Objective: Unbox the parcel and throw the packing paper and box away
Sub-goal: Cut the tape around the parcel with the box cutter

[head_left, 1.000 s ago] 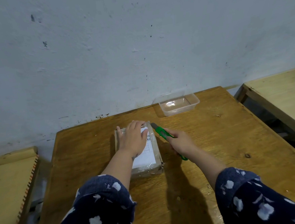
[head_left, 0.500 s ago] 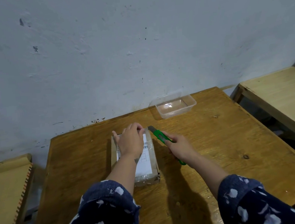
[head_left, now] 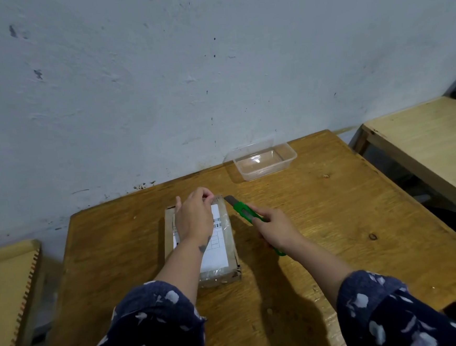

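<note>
Reaching forward from two dark blue sleeves with white specks, both forearms stretch over a brown wooden table. The parcel, a flat cardboard box wrapped in clear tape with a white label on top, lies on the table left of centre, its long side running away from the person. The left hand lies palm down on the parcel's far half, fingers curled over the far edge, covering much of the label. Just to the right, the right hand is closed around the handle of a green knife. Its blade points away and to the left, with the tip just beside the parcel's far right corner; whether the tip touches the tape cannot be told. The knife's rear end sticks out below the hand.

Farther back, near the table's far edge and well apart from the parcel, stands a clear plastic tub, open-topped. Nothing lies between it and the hands. A pale bench stands to the right of the table, and a notched wooden board to the left. Behind everything rises a scuffed, pale blue wall.
</note>
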Available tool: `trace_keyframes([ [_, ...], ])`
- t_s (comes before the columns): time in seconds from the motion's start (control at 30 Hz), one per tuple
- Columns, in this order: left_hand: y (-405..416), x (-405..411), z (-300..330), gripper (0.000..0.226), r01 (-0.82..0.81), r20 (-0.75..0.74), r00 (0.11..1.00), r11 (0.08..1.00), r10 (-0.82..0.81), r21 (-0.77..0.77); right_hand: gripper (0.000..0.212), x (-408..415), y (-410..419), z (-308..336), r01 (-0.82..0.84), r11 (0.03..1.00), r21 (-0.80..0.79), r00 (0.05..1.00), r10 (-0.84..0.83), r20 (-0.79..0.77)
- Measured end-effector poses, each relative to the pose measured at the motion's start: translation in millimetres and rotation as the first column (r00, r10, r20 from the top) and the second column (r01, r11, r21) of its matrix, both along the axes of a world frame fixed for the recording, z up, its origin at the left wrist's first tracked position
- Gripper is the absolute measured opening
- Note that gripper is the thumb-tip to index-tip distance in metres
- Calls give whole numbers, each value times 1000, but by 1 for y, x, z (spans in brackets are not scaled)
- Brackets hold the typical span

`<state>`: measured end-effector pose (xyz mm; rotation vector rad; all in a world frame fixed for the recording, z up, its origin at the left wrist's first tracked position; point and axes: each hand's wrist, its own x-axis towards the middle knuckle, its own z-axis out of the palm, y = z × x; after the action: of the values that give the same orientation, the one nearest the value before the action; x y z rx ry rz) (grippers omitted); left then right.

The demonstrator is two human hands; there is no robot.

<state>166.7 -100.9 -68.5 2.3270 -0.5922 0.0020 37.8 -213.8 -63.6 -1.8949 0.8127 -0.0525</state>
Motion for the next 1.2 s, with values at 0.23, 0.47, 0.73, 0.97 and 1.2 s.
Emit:
trace_keyframes([
  [0.23, -1, -2, 5, 18, -15, -25, 1000, 999, 16, 32, 42, -1, 1, 4, -37, 999, -8, 999, 37, -24],
  [0.47, 0, -3, 5, 16, -18, -46, 999, 997, 22, 81, 39, 2, -4, 16, -145, 989, 35, 985, 148, -93],
  [0.73, 5, -1, 0, 14, 69, 33, 997, 996, -71, 53, 42, -3, -4, 14, -181, 983, -7, 972, 178, -156],
  [0.97, 26, -12, 2, 44, 228, 56, 964, 917, -260, 326, 43, -4, 2, 16, -152, 988, -1, 973, 150, -175],
  [1.2, 59, -42, 4, 83, 323, -64, 933, 750, -353, 577, 45, -4, 9, 23, -180, 976, -118, 959, 148, -242],
])
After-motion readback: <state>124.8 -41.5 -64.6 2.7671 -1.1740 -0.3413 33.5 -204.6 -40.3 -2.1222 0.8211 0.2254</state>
